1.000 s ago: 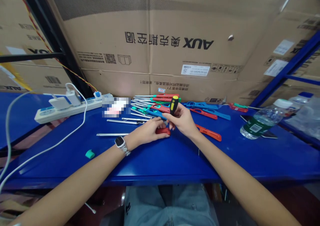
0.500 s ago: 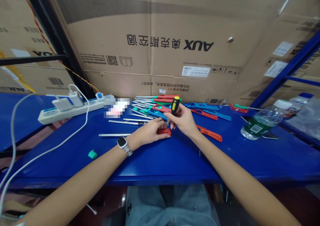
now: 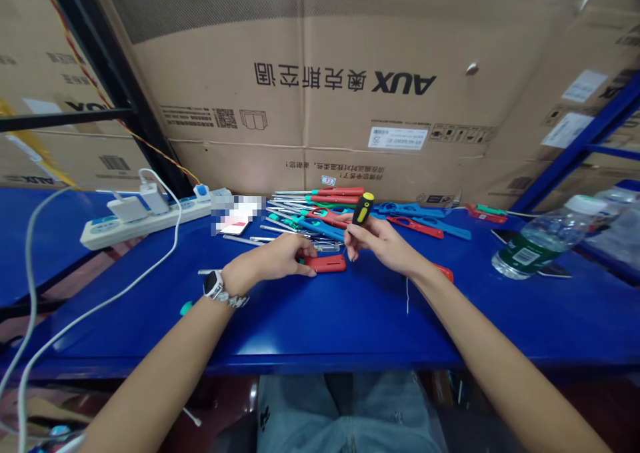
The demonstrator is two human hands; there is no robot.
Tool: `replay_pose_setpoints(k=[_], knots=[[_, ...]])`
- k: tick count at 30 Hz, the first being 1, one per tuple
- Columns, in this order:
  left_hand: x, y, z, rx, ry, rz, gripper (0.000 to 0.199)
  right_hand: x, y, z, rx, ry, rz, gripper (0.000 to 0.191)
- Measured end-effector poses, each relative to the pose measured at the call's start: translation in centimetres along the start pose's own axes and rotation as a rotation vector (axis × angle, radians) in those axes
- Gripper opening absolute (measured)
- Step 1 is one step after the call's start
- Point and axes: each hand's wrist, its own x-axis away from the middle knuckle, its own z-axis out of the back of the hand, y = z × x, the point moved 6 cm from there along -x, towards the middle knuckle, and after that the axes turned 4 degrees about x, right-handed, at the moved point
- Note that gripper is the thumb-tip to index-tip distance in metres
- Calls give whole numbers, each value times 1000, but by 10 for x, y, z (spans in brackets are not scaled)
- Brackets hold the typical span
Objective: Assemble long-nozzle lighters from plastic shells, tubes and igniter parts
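Observation:
My left hand point(image 3: 283, 256) is closed round the tube end of a long-reach lighter, whose red handle point(image 3: 327, 263) lies on the blue table and points right. In my right hand point(image 3: 383, 243) is a screwdriver point(image 3: 363, 207) with a black and yellow handle, held upright and slightly tilted. Its thin shaft comes down at the right end of the red handle; whether the tip touches it I cannot tell. Behind both hands lies a pile of lighters with metal tubes point(image 3: 287, 203) and red, green and blue handles. Blue handle shells point(image 3: 410, 209) and a red shell point(image 3: 415, 226) lie to the right.
A white power strip point(image 3: 95, 236) with plugs and trailing cables sits at the left. A green cap point(image 3: 186, 307) is near my left wrist. At the right stand a water bottle point(image 3: 530, 249) and a dark phone point(image 3: 555, 268). A large cardboard box point(image 3: 325, 33) walls the back.
My left hand has slid left along the lighter, so more of its red handle shows. The right hand and screwdriver have shifted slightly right, as has the whole view.

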Motion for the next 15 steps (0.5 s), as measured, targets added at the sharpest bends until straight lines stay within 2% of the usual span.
replay_pose_setpoints(k=[3,7,15], knots=[[-2,1,0,5,20,-8,32,0,3,2,-45,-5,-14,32],[-4,-1,-2,26,31,-1,34,-1,1,2,48,30,18,33],[-5,2,-4,30,27,-102,26,-13,7,1,51,265,3,44]])
